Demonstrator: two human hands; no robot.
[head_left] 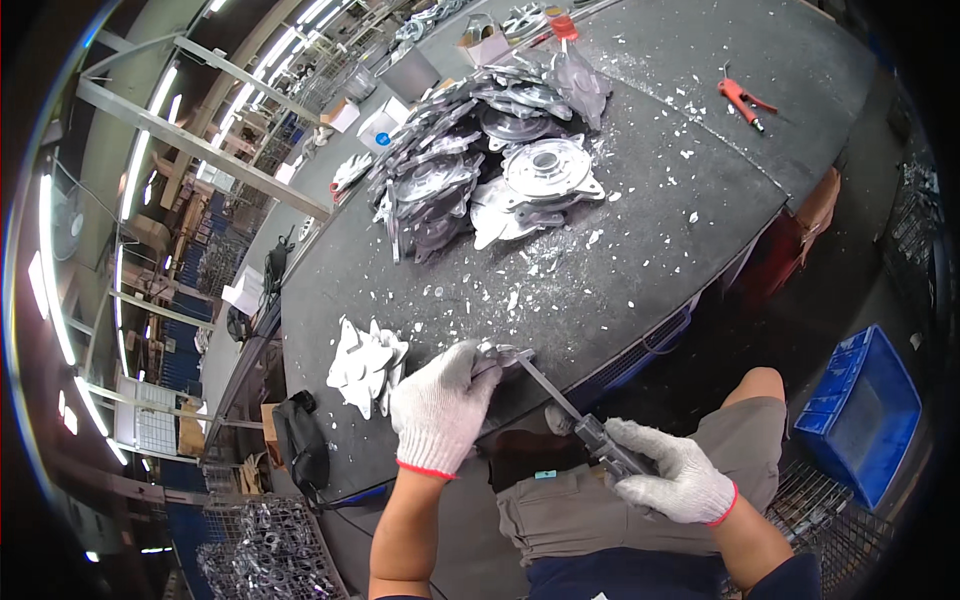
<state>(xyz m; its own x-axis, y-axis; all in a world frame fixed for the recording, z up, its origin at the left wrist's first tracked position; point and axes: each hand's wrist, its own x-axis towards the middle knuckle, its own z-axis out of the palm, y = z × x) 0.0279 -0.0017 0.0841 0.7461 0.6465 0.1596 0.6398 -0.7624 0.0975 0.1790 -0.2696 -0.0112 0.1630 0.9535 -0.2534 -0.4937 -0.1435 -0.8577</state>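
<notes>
My left hand, in a white knitted glove with a red cuff, grips a silvery metal casting near the table's front edge. Most of the casting is hidden by the fingers. My right hand, gloved the same way, is closed around the dark body of a narrow belt sander. The sander's long thin arm points up and left, and its tip meets the casting or lies right beside it. Left of my left hand is a small stack of star-shaped metal castings.
A large heap of round, lobed castings covers the table's far middle. Metal flakes are strewn over the dark tabletop. A red air blow gun lies far right. A blue bin stands right; a wire basket of metal parts sits lower left.
</notes>
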